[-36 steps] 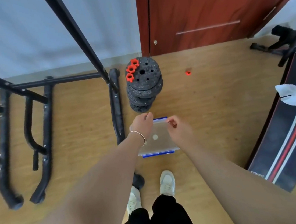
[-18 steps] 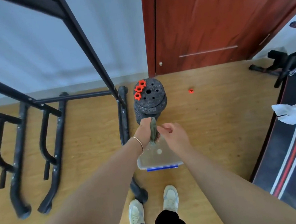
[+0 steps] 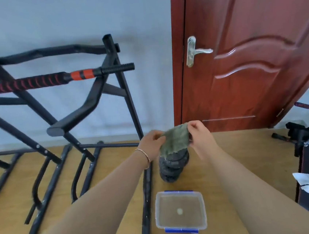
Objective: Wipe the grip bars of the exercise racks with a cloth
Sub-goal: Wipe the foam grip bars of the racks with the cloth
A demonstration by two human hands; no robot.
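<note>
**Pale wooden floor (image 3: pixel 253 154), grey-green cloth (image 3: pixel 174 142) aloft**

Left hand (image 3: pixel 152 145) and right hand (image 3: pixel 199 138) pinch the cloth's upper corners beside a black steel exercise rack (image 3: pixel 91 102), blurred and cut off at left. The cloth hides the top of stacked black weight plates (image 3: pixel 172 166).

Your left hand (image 3: pixel 152 143) and right hand (image 3: pixel 199 137) pinch the upper edge of a green cloth (image 3: pixel 174 140), spread just above the stack of weight plates (image 3: pixel 174 167). Left of the stack: black exercise rack (image 3: pixel 84 109) with red-and-black grip bar (image 3: pixel 32 83). Nearer you than the stack: clear container (image 3: pixel 156 212) on the floor.
</note>
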